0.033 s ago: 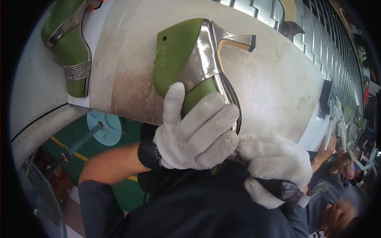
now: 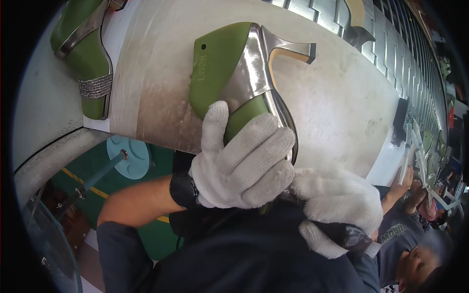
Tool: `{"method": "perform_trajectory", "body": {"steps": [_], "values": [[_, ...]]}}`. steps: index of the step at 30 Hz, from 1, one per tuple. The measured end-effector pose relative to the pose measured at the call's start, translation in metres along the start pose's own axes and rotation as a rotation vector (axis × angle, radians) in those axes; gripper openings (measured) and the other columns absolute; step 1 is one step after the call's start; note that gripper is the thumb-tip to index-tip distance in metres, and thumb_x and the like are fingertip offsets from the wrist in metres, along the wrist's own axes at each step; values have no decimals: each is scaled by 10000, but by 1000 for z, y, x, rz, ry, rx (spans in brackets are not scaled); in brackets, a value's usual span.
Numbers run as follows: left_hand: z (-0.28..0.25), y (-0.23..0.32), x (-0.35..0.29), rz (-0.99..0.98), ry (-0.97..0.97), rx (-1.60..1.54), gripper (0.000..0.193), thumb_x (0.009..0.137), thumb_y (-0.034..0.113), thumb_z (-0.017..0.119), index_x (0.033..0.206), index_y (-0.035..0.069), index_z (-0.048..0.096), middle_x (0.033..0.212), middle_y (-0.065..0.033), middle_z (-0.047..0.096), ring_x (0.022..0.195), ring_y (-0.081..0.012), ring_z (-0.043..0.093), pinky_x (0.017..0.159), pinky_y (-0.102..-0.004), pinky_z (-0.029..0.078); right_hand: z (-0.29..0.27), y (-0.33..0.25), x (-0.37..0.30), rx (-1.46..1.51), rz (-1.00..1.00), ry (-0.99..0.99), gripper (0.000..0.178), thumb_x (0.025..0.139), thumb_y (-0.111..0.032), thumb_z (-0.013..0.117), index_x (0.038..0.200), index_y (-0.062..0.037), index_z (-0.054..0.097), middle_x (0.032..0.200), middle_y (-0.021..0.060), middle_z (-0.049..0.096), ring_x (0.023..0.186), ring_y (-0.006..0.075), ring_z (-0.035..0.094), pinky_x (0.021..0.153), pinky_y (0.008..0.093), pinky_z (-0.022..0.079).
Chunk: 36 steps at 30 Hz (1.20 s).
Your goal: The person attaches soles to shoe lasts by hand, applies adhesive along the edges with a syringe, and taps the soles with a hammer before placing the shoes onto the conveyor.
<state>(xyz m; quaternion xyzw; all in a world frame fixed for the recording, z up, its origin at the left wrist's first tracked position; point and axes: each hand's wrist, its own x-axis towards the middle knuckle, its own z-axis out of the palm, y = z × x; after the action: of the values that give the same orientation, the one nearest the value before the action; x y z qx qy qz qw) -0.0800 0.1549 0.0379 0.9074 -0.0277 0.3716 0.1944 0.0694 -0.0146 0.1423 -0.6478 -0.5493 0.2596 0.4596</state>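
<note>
A metallic high-heeled shoe on a green shoe last lies on its side at the table's near edge, heel pointing away to the right. My gloved left hand is wrapped round its front part, which hides the toe. Close beside it, my gloved right hand is closed at the toe end, its fingers bent round a dark, shiny object whose kind I cannot make out. A second shoe on a green last, with a glittering strap over the toe, rests at the far left.
A worn pale tabletop spreads beyond my hands. Behind it runs a metal slat conveyor carrying another shoe. A blue round stool stands below at left, a mesh-covered fan nearer. A co-worker is at the right.
My right hand has shifted very slightly to the left. The left hand and the shoe are almost unmoved. At the right, the co-worker's hands have moved a little.
</note>
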Motion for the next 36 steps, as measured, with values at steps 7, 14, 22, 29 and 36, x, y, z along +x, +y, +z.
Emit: {"method": "perform_trajectory", "body": {"steps": [7, 14, 22, 29, 36], "values": [[8, 2, 2, -26, 89, -41, 421, 922, 84, 731, 1310, 85, 566, 1228, -163, 731, 1123, -389, 754, 1224, -820, 251, 25, -18, -3, 14, -8, 194, 156, 845, 62, 653, 735, -4, 565, 768, 211, 555, 669, 427, 594, 590, 480, 447], [-8, 1, 9, -12, -83, -44, 501, 880, 131, 749, 1343, 76, 563, 1373, -269, 663, 1246, -482, 686, 1267, -784, 175, 17, -25, -46, 385, 231, 82, 287, 840, 64, 832, 1111, 24, 746, 1137, 226, 799, 1056, 331, 821, 947, 406, 663], [-2, 5, -16, -106, -44, 39, 550, 967, 125, 733, 1463, 119, 497, 1386, -267, 603, 1283, -483, 650, 1273, -785, 214, 20, -22, -25, 149, 280, 338, 300, 871, -1, 885, 1138, 21, 750, 1224, 278, 788, 1145, 343, 804, 995, 441, 638], [19, 6, -15, -65, 119, 79, 626, 1007, 195, 692, 1575, 138, 434, 1328, -216, 598, 1163, -436, 687, 1275, -815, 206, 3, -11, -18, 490, 462, 267, 363, 906, 26, 821, 1214, 9, 630, 1343, 314, 727, 1273, 392, 733, 1119, 520, 584], [24, 6, -20, -62, 135, 110, 690, 1063, 281, 639, 1685, 182, 357, 1412, -163, 588, 1255, -384, 660, 1276, -817, 228, -25, -9, 28, 638, 792, 248, 404, 864, -92, 869, 1175, 62, 662, 1268, 324, 759, 1160, 405, 767, 1071, 537, 612]]}}
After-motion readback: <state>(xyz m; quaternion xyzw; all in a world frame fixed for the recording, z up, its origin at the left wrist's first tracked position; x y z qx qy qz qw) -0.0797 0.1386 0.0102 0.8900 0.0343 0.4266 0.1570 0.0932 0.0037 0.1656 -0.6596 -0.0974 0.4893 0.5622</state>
